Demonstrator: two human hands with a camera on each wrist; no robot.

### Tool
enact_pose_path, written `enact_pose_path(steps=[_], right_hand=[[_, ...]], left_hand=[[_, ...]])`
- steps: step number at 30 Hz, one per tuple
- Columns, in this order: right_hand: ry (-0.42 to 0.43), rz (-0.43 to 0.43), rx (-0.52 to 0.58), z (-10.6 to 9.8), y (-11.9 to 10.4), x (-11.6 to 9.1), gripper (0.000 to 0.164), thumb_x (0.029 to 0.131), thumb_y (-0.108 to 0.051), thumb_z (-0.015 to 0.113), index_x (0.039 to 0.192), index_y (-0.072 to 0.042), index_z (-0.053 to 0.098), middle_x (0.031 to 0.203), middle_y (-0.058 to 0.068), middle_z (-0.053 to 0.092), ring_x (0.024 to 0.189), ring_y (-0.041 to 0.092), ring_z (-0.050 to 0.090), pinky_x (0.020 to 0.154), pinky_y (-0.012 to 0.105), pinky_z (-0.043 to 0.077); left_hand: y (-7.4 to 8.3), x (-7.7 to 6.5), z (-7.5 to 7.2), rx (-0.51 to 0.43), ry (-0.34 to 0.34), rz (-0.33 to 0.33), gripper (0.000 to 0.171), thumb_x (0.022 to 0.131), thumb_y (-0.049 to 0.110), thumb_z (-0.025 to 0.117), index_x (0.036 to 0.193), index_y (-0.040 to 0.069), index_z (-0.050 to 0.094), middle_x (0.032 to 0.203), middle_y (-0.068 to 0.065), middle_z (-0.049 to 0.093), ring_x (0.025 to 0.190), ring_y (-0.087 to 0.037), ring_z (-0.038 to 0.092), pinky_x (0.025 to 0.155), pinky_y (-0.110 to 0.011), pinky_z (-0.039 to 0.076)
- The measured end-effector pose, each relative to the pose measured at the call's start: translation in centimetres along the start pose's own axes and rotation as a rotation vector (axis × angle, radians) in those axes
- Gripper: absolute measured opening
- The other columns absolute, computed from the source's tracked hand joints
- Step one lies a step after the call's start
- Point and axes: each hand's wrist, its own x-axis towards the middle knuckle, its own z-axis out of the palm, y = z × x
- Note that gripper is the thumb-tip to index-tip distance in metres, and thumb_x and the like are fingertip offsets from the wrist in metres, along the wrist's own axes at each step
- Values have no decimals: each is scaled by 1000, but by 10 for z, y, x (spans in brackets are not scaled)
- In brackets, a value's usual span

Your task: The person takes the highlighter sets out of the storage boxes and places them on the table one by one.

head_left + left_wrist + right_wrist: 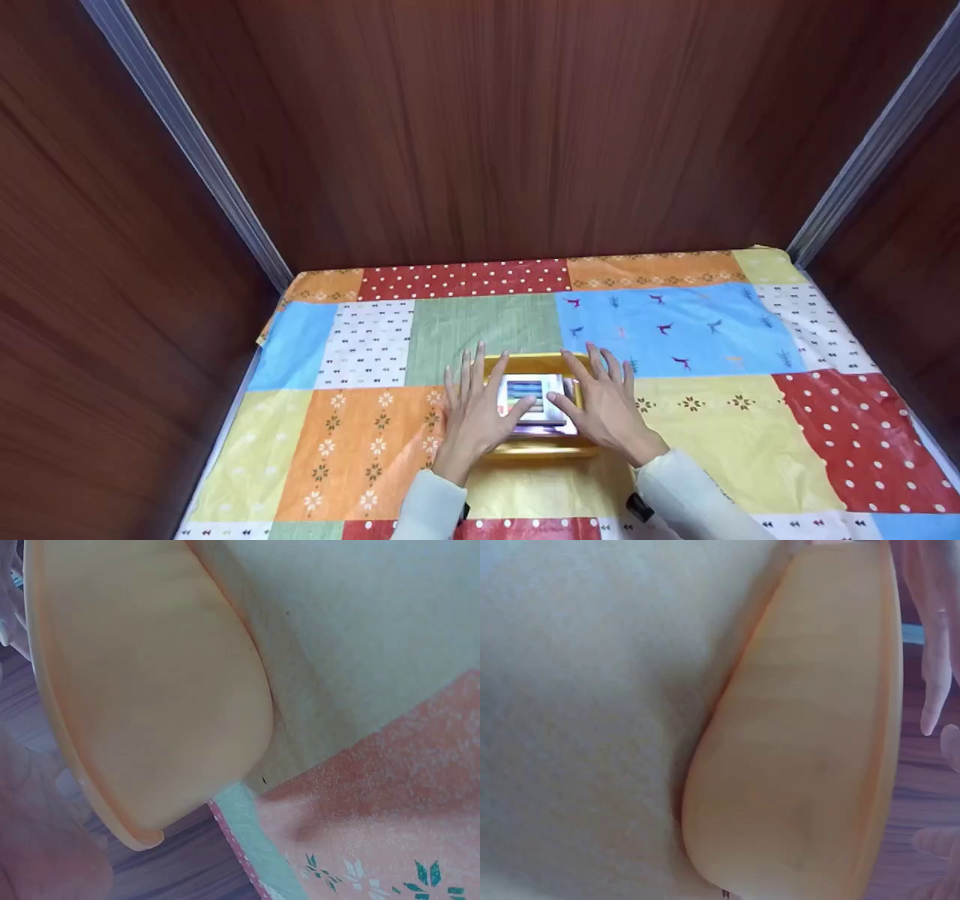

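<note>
- Brown wood-grain panelling is rising at the left, beside the patchwork cloth.
- Left hand is reaching over the left side of a yellow bin, its fingers spreading nearly straight and gripping nothing; whether it is touching the rim, one cannot tell.
- Between the two thumbs, a white box with coloured bars on its face is lying inside the bin, outside either hand's grip. Beneath it, a shiny package is showing along the near edge.
- Right hand is reaching over the bin's right side, fingers standing wide apart and holding nothing, its thumb pointing towards the box; contact is hard to tell.
- Pale sleeve is crossing the cloth farther right.
</note>
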Motion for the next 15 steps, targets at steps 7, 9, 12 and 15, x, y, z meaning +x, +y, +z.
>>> enact_pose_path(steps=[7,9,12,15], right_hand=[[-28,-34,41,-5,2,3,71,94,-53,62,151,-14,47,158,26,38,144,50,31,116,72,21],[-45,-29,42,-7,2,4,71,94,-53,62,150,-14,47,157,25,40,142,50,34,115,71,24],[-60,-23,39,-10,1,7,70,93,-53,64,149,-13,49,152,25,46,138,48,39,114,69,28],[-66,-20,46,-11,0,8,68,94,-53,64,146,-11,52,145,24,51,134,44,43,112,65,34]], left_hand=[[-14,3,0,-62,-29,-8,88,90,77,44,161,29,24,172,-10,3,159,-36,8,125,-65,2],[-17,5,2,-81,-20,-11,87,91,74,47,161,28,25,172,-11,4,158,-38,11,124,-66,4],[-21,7,5,-119,4,-13,82,92,70,50,160,27,29,171,-16,9,157,-41,14,123,-69,8],[-23,6,9,-163,37,-21,75,95,63,53,157,26,35,169,-19,17,154,-43,20,121,-69,13]])
